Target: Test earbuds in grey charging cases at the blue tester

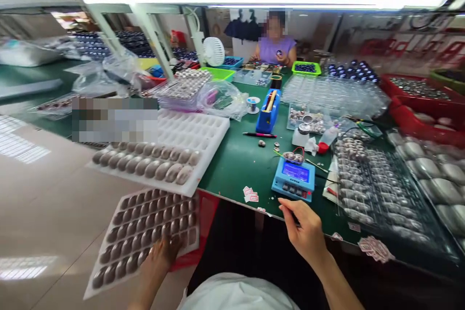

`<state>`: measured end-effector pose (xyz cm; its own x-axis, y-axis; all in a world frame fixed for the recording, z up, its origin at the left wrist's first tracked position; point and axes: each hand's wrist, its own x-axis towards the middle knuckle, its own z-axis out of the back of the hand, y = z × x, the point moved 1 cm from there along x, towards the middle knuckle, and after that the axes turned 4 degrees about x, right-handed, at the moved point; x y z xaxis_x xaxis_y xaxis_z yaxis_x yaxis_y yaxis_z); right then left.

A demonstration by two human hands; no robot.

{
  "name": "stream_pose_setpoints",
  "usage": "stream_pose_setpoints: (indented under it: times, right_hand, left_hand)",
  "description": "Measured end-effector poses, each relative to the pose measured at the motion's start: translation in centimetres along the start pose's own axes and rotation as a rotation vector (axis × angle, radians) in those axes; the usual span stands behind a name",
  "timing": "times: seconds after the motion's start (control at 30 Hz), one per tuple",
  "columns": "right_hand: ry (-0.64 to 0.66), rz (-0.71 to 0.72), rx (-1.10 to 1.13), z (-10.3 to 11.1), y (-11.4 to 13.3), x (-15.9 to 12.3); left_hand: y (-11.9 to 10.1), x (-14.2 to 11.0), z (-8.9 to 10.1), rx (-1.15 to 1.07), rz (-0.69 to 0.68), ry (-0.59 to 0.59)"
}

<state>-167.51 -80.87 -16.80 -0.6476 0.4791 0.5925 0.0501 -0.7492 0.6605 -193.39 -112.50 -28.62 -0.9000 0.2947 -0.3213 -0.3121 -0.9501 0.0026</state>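
We see a dark green table top [240,164], a white tray [189,138] with rows of grey-brown pieces at centre left, a blue meter [294,179] with a blue-violet screen, a blue tape dispenser [268,112], red bins [414,106] at right, and lime green baskets [306,68] at the upper middle.

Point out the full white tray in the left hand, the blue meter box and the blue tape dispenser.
full white tray [138,237], head view, middle rows.
blue meter box [294,179], head view, below its screen.
blue tape dispenser [268,112], head view, its body.
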Motion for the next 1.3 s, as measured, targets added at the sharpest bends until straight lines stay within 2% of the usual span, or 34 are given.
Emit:
stream_pose_setpoints:
  times: [0.03,0.1,0.17,0.27,0.3,0.37,0.4,0.5,0.63,0.7,0.8,0.97,1.1,1.17,1.23,1.3]
  right_hand:
    - [0.005,-0.018,0.018,0.0,0.1,0.0]
    - [0.029,-0.052,0.052,0.4,0.5,-0.1]
    - [0.050,-0.068,0.062,1.3,1.0,0.2]
    - [0.031,-0.066,-0.044,3.7,1.6,1.6]
    - [0.022,-0.069,-0.107,4.7,1.7,2.5]
    - [0.032,-0.089,-0.231,6.6,1.7,4.7]
    - [0.061,-0.099,-0.278,7.4,1.6,6.0]
    - [0.183,-0.137,-0.424,8.6,0.9,9.8]
    - [0.362,-0.220,-0.595,8.0,-0.4,13.0]
    - [0.384,-0.232,-0.620,7.4,-0.8,13.7]
    - [0.385,-0.248,-0.654,6.7,-1.3,13.8]
    - [0.365,-0.249,-0.672,6.1,-2.3,13.7]
    - [0.320,-0.247,-0.660,6.3,-2.2,13.9]
    - [0.276,-0.236,-0.646,6.9,-1.4,13.4]
    - [0.186,-0.211,-0.540,7.7,-0.2,11.8]
    - [0.035,-0.176,-0.264,8.4,1.1,9.1]
  left_hand:
    - [-0.9,-0.3,1.0,-0.011,-0.055,0.043]
    - [-3.4,-1.3,3.6,-0.065,-0.196,0.206]
    - [-6.8,-3.1,7.0,-0.195,-0.413,0.350]
    - [-12.3,-6.0,12.7,-0.444,-0.759,0.472]
    - [-14.1,-6.7,14.4,-0.513,-0.846,0.463]
    - [-17.5,-7.1,17.2,-0.607,-1.014,0.390]
    - [-19.2,-6.9,18.2,-0.633,-1.079,0.307]
    - [-24.5,-5.3,20.2,-0.631,-1.207,0.066]
    - [-30.9,-3.5,20.8,-0.399,-1.176,-0.216]
    - [-32.9,-3.0,20.7,-0.317,-1.142,-0.286]
    - [-34.1,-2.7,20.4,-0.287,-1.140,-0.297]
    - [-34.5,-2.3,20.0,-0.281,-1.147,-0.263]
    - [-34.5,-2.4,20.3,-0.363,-1.129,-0.232]
    - [-33.5,-2.5,20.5,-0.420,-1.122,-0.209]
    - [-31.5,-2.8,20.3,-0.526,-1.132,-0.143]
    - [-28.9,-2.9,19.6,-0.719,-1.132,-0.034]
